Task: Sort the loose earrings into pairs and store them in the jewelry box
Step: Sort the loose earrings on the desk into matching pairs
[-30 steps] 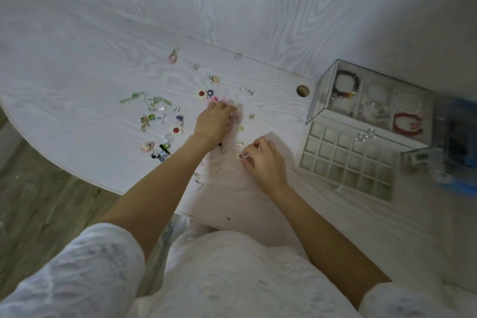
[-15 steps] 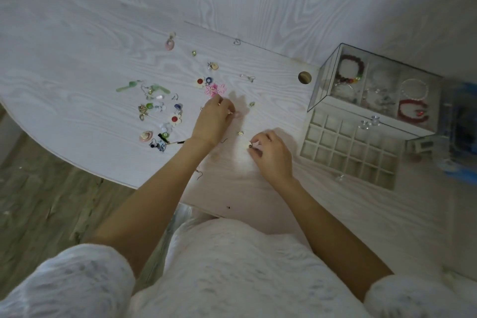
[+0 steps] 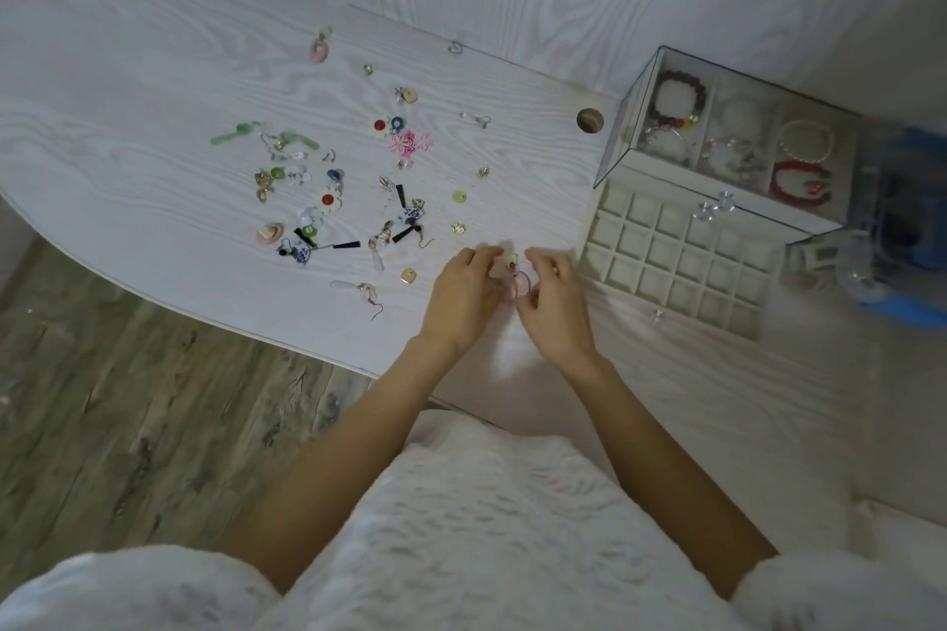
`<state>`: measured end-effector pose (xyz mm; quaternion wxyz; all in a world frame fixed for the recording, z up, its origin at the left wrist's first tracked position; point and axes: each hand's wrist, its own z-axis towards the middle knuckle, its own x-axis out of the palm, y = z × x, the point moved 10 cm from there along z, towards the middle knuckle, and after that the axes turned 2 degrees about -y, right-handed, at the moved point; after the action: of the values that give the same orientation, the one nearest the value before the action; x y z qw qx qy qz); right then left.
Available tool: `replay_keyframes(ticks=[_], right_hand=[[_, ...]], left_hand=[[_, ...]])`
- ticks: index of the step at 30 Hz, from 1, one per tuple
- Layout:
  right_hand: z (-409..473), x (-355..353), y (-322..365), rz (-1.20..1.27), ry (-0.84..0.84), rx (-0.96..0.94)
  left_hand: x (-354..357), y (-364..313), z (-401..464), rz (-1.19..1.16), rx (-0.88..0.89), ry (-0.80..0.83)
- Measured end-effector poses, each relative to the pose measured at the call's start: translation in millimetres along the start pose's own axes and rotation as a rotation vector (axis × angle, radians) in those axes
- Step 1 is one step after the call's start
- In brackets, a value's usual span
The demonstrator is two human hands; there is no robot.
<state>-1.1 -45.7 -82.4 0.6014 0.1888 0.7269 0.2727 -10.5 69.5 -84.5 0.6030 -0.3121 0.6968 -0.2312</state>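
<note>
Earrings [image 3: 328, 200] lie scattered on the white table [image 3: 128, 82] well off to the left of both hands, with a few small gold ones nearer, just left of the left hand [image 3: 464, 297]. Half a second ago that hand was reaching up into the scatter while the other pinched a tiny piece alone. Now the two have come together near the table's front edge. The left hand's fingers are curled and pinch a pale pink earring [image 3: 512, 279] with a ring-shaped drop. The right hand [image 3: 556, 302] meets it from the other side, thumb and forefinger closed on the same bundle. Whether it is one earring or two held together cannot be told, as the fingers cover much of it. This probably means a match has been found and is being put together before storing. Just right of the right hand sits the jewelry box [image 3: 717, 200], its gridded drawer [image 3: 671, 266] pulled out, and its small cells look unfilled. Sorting looks barely begun.
</note>
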Motion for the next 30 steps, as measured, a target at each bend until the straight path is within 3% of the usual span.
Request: replay_keyframes(ticks=[4,9,20,27,30], right_hand=[[-0.4,4.7,1.0,-0.004,0.022,0.006],[2.4,8.2,3.2,-0.040,0.084,0.027],[6.1,-5.8,-0.3,-0.178,0.021,0.125],[8.9,-24.3,30.9,-0.269,0.049,-0.054],[22.5,-29.9,59.9,-0.313,0.076,-0.178]], left_hand=[[-4.6,5.8,-6.9,0.015,-0.073,-0.086],[6.6,-3.4,-3.6,-0.004,-0.035,-0.019],[11.3,-12.6,19.1,-0.023,0.012,0.051],[-8.5,-19.5,12.4,0.030,0.175,0.204],[-56.2,-17.3,9.2,0.096,0.285,0.139]])
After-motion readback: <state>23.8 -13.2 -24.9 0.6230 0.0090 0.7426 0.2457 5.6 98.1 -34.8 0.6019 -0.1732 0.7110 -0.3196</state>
